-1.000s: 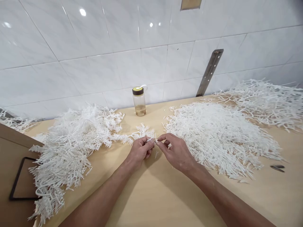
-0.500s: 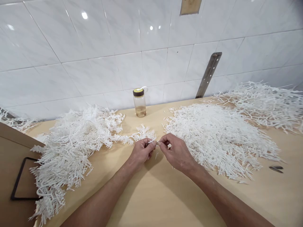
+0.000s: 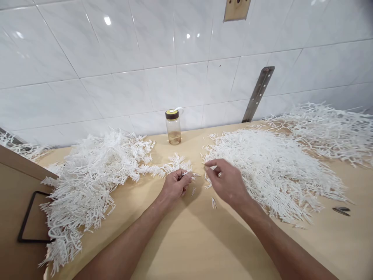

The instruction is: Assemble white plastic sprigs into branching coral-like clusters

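Observation:
My left hand (image 3: 175, 187) is closed in a pinch on a thin white branched plastic strand (image 3: 196, 175), whose tips stick out past the thumb. Behind that hand, a bushy length of the white strands (image 3: 176, 163) lies on the table and joins the left heap (image 3: 96, 175). My right hand (image 3: 225, 181) is at the near left edge of the right heap (image 3: 271, 167) of loose white pieces. Its thumb and forefinger are drawn together; whatever they hold is too small to make out. A few loose white sprigs (image 3: 214, 202) lie between my hands.
A clear bottle (image 3: 174, 132) with a dark lid stands near the tiled wall. White netlike branches (image 3: 329, 130) lie at the far right, and a small dark metal tool (image 3: 341, 210) at the near right. A brown panel with a black handle (image 3: 25, 217) borders the left.
My right hand has moved right, away from my left hand, to the edge of the right heap. My left hand keeps its pinch. A sprig on the table by the right wrist is now uncovered.

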Motion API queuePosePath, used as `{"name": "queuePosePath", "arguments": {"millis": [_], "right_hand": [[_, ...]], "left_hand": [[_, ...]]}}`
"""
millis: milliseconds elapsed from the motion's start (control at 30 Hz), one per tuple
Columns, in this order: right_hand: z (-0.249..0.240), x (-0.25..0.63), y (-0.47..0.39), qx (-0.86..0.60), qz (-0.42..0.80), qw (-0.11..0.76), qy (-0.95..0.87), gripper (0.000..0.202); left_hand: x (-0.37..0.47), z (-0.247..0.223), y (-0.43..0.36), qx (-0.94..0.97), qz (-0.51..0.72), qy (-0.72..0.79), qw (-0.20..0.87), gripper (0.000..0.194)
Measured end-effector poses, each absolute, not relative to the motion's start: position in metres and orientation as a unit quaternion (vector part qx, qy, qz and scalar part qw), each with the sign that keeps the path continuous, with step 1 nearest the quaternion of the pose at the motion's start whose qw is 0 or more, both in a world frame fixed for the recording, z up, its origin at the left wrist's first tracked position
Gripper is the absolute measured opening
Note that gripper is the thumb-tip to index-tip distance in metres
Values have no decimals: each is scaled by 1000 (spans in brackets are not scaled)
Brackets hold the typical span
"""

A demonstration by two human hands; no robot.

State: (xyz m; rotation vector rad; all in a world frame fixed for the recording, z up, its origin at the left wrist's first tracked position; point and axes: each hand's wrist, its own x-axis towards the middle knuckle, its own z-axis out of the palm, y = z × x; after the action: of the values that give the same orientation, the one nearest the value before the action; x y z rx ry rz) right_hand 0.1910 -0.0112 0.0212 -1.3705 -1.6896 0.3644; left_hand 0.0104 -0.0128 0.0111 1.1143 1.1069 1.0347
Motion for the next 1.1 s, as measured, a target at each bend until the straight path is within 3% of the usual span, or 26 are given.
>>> {"name": "queuePosePath", "arguments": {"millis": [167, 500, 600, 833, 967, 1100], "right_hand": [[16, 165, -23, -547, 296, 370, -690, 25], [4, 164, -20, -534, 472, 375, -593, 32], [1, 162, -22, -545, 452, 365, -604, 32], [-3, 157, -27, -531, 252, 360, -724, 19], [-7, 146, -35, -468, 242, 323, -786, 14], [-7, 141, -39, -439, 255, 312, -803, 14]], "left_hand": [[13, 7, -14, 486, 462, 473, 572, 43], [14, 0, -13, 489, 503, 461, 544, 38], [13, -2, -13, 495, 499, 474, 530, 36], [13, -3, -13, 507, 480, 525, 486, 32], [10, -2, -10, 527, 498, 537, 430, 31], [5, 0, -7, 508, 496, 512, 484, 37]]}}
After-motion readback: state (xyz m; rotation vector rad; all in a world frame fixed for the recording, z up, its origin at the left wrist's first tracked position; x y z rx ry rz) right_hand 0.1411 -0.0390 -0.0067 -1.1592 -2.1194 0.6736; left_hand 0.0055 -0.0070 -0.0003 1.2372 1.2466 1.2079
